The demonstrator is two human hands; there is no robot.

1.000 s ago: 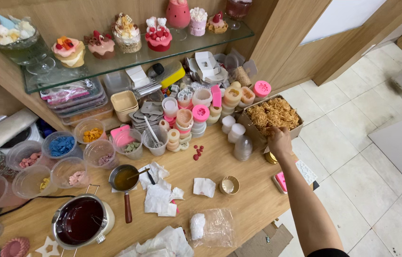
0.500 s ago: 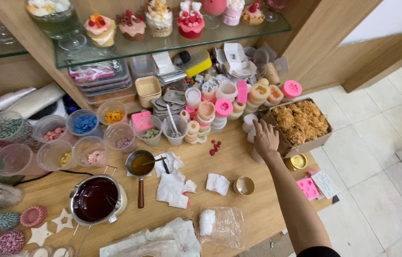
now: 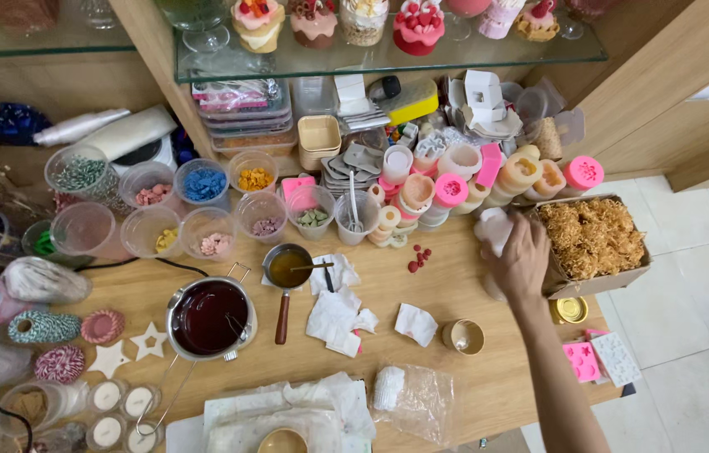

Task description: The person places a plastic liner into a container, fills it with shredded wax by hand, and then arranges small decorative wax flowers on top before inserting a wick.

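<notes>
My right hand (image 3: 522, 262) reaches across the wooden worktop (image 3: 489, 386), its fingers closed over a white cup-shaped mould (image 3: 493, 226) just left of a cardboard box of golden shredded filling (image 3: 596, 237). A second white piece lies half hidden under my palm. Behind the hand stand pink and cream cylindrical moulds (image 3: 451, 191). A few small red pieces (image 3: 419, 258) lie to the left of my hand. My left hand is out of sight.
A pot of dark red liquid (image 3: 209, 317) and a small pan of amber liquid (image 3: 289, 268) sit mid-table among crumpled tissues (image 3: 333, 315). Plastic cups of coloured bits (image 3: 203, 184) line the back. A gold tin (image 3: 463, 337) and pink moulds (image 3: 581, 361) lie near the table's front right.
My right hand has moved left from the box's edge onto the white moulds and closed on one. The view has shifted and drawn closer.
</notes>
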